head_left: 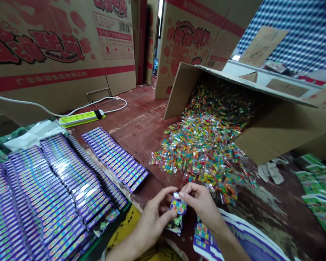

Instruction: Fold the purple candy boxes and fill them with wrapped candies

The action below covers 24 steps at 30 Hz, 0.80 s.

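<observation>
A small purple candy box [178, 210] with colourful print stands tilted between my two hands at the front. My left hand [156, 214] is closed around its side, thumb across the front. At the top end, my right hand [199, 203] pinches the white-edged flap; its fingertips partly hide it. Under my right forearm lies a fanned stack of flat purple and white cartons [206, 237]. Beyond my hands spreads a heap of clear packets of coloured candy [203, 145], spilling from a cardboard box [271, 134] on its side.
Rows of purple boxes [54, 188] fill a tray at left, beside a shorter row [115, 157] on the red table [137, 119]. A green power strip [81, 117] with a white cord lies behind. Gloves [270, 172] and green packages [319, 192] lie at right. Large cartons [59, 43] stand behind.
</observation>
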Motion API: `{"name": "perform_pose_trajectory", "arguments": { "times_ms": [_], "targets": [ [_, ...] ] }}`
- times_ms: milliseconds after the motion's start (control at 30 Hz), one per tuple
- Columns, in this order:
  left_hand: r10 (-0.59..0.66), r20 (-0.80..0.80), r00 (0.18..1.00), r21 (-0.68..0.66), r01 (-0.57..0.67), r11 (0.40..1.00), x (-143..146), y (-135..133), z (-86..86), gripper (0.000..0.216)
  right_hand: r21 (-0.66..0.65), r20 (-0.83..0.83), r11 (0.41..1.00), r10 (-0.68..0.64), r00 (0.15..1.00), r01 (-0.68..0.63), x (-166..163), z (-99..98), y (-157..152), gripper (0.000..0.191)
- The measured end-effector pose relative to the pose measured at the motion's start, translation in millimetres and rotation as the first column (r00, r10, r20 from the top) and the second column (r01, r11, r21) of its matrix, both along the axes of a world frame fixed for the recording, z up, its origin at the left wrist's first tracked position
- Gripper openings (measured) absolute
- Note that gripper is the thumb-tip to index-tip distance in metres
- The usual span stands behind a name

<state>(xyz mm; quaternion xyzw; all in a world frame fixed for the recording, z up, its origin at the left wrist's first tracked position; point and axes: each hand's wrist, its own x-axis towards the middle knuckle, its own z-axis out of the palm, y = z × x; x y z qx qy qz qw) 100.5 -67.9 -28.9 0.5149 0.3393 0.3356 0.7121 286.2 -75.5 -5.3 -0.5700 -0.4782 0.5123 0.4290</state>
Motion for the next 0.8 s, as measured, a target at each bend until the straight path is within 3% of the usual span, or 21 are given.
{"name": "perform_pose_trajectory", "arguments": {
  "times_ms": [133, 167, 233, 267, 300, 367, 433, 500, 567, 600, 667, 800],
  "targets": [
    [0.035, 0.105, 0.994, -0.067, -0.028, 0.997, -4.8, 6.6, -6.0, 0.032, 0.103, 0.127, 0.990, 0.079, 0.989, -0.092, -4.2, 10.0, -13.4, 0.016],
    [0.048, 0.145, 0.988, -0.116, -0.031, 0.993, -5.2, 8.4, -7.7, 0.033, 0.095, 0.158, 0.985, 0.131, 0.979, -0.147, -3.7, 11.3, -17.5, 0.027],
    [0.074, 0.219, 0.973, -0.223, -0.024, 0.974, -4.7, 10.7, -9.8, 0.038, 0.080, 0.258, 0.964, 0.226, 0.939, -0.254, -1.7, 11.3, -24.7, 0.081],
    [0.085, 0.248, 0.965, -0.267, -0.016, 0.964, -4.0, 11.2, -9.6, 0.041, 0.090, 0.324, 0.953, 0.245, 0.914, -0.288, -0.9, 10.0, -27.2, 0.098],
    [0.093, 0.268, 0.959, -0.295, -0.010, 0.956, -3.6, 11.4, -8.3, 0.042, 0.112, 0.388, 0.945, 0.242, 0.889, -0.307, -0.7, 8.2, -28.6, 0.104],
    [0.073, 0.262, 0.962, -0.279, 0.003, 0.960, -6.1, 12.7, -1.5, 0.041, 0.178, 0.487, 0.934, 0.188, 0.853, -0.308, -3.8, 4.2, -28.4, 0.095],
    [0.036, 0.134, 0.990, -0.156, -0.014, 0.988, -16.7, 17.3, 10.8, 0.040, 0.243, 0.551, 0.932, 0.095, 0.829, -0.269, -12.8, 1.5, -24.7, 0.084],
    [0.119, -0.136, 0.984, 0.076, -0.109, 0.991, -37.3, 26.4, 25.9, 0.041, 0.277, 0.604, 0.935, 0.012, 0.797, -0.223, -27.8, 0.4, -18.2, 0.081],
    [0.412, -0.335, 0.847, 0.346, -0.296, 0.890, -64.0, 38.7, 39.6, 0.041, 0.283, 0.663, 0.938, -0.039, 0.748, -0.202, -46.7, -0.5, -9.4, 0.085],
    [0.498, -0.369, 0.785, 0.424, -0.334, 0.842, -77.3, 44.9, 44.5, 0.038, 0.278, 0.695, 0.939, -0.050, 0.717, -0.204, -56.8, -1.5, -4.1, 0.089],
    [0.583, -0.408, 0.703, 0.515, -0.350, 0.782, -99.1, 55.2, 49.3, 0.033, 0.266, 0.755, 0.940, -0.065, 0.652, -0.215, -76.7, -4.9, 7.5, 0.097],
    [0.614, -0.449, 0.649, 0.591, -0.299, 0.749, -113.5, 60.7, 43.0, 0.027, 0.251, 0.823, 0.944, -0.092, 0.561, -0.214, -111.0, -15.8, 29.0, 0.107]
  ]
}}
